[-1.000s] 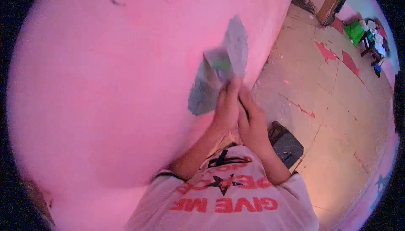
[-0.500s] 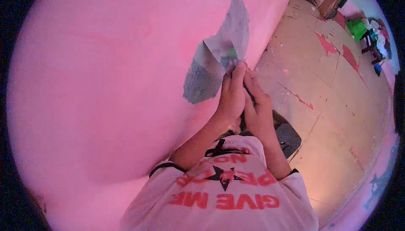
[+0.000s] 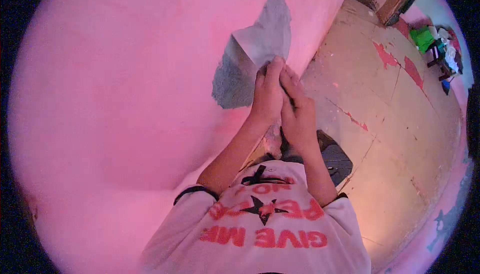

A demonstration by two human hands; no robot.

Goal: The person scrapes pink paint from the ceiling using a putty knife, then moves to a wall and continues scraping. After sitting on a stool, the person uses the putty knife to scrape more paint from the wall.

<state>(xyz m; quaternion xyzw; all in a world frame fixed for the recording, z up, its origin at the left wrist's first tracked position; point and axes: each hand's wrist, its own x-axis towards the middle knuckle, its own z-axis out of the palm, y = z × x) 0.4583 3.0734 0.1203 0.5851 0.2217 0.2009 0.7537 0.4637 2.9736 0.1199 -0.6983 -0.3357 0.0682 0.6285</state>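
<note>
View from above of a person facing a pink wall (image 3: 115, 99). Both hands are raised together in front of the chest and meet at a broad flat scraper blade (image 3: 252, 46), which lies against the wall. The left hand (image 3: 267, 96) and the right hand (image 3: 296, 109) are pressed side by side, touching each other, with the fingers (image 3: 274, 69) of both closed around the lower end of the blade; the handle itself is hidden inside the grip. The blade rests over a grey bare patch (image 3: 235, 81) where the pink coat is missing; the patch runs from a narrow tip near the top of the wall down to a wider area left of the hands. The wall meets a pale floor (image 3: 390, 124) just right of the hands; the floor carries cracks and red flecks. A dark flat object (image 3: 337, 161) lies on the floor near the person's right forearm. A green item (image 3: 421, 36) sits among clutter far off at the upper right.
</note>
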